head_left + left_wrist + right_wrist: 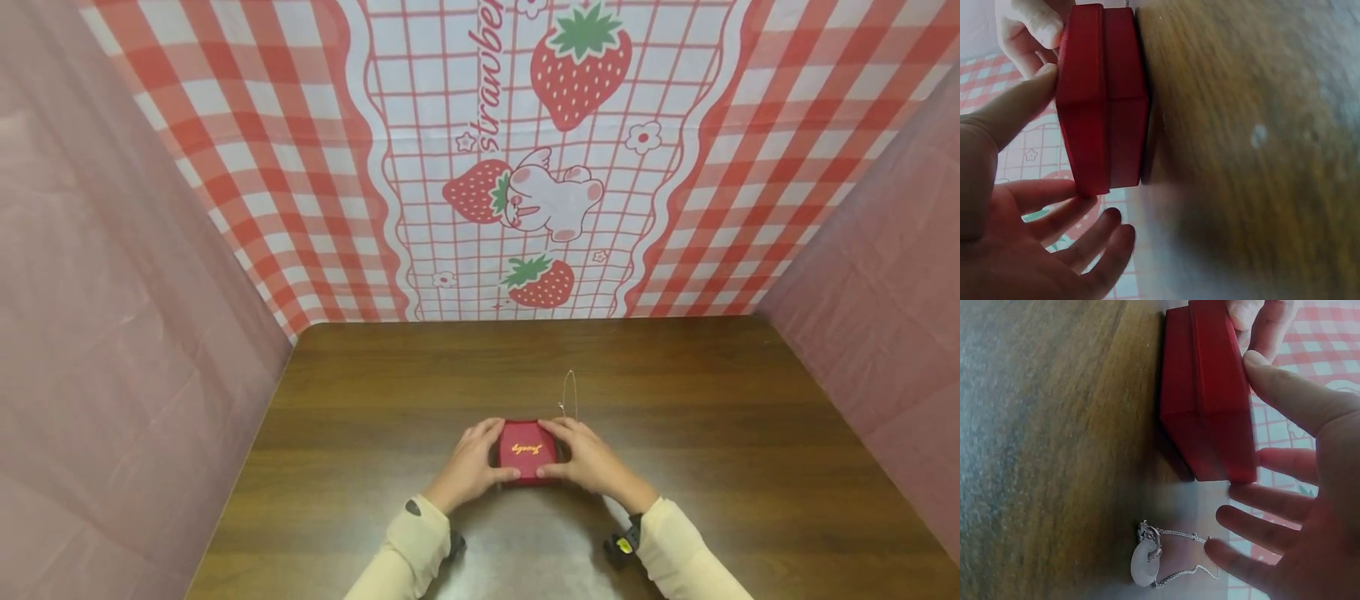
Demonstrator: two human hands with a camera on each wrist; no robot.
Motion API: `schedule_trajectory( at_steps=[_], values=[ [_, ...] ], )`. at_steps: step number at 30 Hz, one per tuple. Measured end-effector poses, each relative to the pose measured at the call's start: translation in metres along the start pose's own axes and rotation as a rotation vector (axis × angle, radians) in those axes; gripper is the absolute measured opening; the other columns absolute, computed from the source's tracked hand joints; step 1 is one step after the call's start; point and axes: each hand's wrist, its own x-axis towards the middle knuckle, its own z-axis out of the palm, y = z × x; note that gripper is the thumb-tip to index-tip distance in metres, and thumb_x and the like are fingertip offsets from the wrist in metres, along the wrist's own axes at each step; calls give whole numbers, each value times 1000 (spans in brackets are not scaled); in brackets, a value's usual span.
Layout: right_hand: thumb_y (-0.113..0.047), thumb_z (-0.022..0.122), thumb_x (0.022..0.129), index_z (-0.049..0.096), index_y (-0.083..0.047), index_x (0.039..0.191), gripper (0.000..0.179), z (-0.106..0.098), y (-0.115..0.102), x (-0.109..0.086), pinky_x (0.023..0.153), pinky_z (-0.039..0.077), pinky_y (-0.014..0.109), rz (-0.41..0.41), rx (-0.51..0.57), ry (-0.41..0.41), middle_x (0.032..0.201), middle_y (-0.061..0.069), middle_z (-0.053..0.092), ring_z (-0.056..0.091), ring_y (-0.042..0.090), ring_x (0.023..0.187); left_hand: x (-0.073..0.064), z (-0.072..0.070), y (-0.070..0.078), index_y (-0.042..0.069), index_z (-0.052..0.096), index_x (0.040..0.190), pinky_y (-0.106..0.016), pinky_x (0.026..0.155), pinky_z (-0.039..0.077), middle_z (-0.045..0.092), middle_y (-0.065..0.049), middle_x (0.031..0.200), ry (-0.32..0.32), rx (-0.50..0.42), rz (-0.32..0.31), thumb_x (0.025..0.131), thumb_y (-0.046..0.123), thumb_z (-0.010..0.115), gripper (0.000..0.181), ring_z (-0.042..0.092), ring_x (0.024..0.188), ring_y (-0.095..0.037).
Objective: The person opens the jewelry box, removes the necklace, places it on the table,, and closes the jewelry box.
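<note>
A red jewelry box (528,461) with gold lettering on its lid sits on the wooden table, its lid down over the base. My left hand (471,460) grips its left side, thumb at the near edge of the lid and fingertips at the far corner. On the opposite side my right hand (590,460) holds it the same way, with the other fingers spread out beyond the box. Just behind the right hand lies a silver necklace; the right wrist view shows its round pale pendant (1145,562) and thin chain (1175,575).
The brown wooden table (360,492) reaches back to a red-and-white checked strawberry cloth (420,167). Pink curtains (112,333) hang along both sides. Dark straps with devices (622,543) sit at the wrists.
</note>
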Motion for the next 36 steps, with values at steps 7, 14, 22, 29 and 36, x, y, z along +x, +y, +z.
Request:
schedule_trajectory(
  at_steps=[7, 14, 22, 29, 36],
  values=[
    [-38, 84, 73, 56, -4, 136, 76, 0, -1, 3, 103, 42, 58, 62, 10, -41, 136, 21, 56, 53, 43, 125, 2, 0, 1, -2, 45, 142, -51, 110, 38, 48, -17, 146, -4, 31, 6, 78, 36, 80, 82, 46, 133, -37],
    [-36, 84, 72, 56, -4, 136, 76, 0, -3, 5, 104, 43, 56, 76, 13, -45, 137, 22, 56, 53, 42, 125, 2, -1, 4, -1, 46, 142, -50, 110, 38, 48, -16, 146, -10, 43, -9, 78, 35, 79, 80, 47, 133, -37],
    [-33, 85, 72, 56, -3, 135, 75, -2, -5, 6, 105, 42, 56, 91, 18, -64, 138, 22, 55, 53, 42, 126, 2, 1, 4, 0, 46, 143, -51, 111, 38, 46, -16, 148, -25, 45, -30, 78, 34, 79, 80, 46, 134, -36],
    [-32, 85, 72, 56, -2, 134, 75, -3, -7, 7, 105, 42, 55, 91, 13, -64, 137, 24, 55, 53, 43, 125, 2, 1, 4, 1, 45, 143, -50, 110, 39, 46, -15, 148, -24, 36, -34, 79, 35, 79, 81, 47, 134, -35],
    [-33, 85, 71, 57, -2, 134, 75, -1, -7, 8, 106, 41, 55, 101, 7, -71, 137, 23, 55, 53, 43, 126, 1, 1, 2, 0, 44, 143, -49, 110, 39, 45, -15, 149, -24, 30, -29, 79, 34, 78, 80, 48, 134, -34]
  ],
)
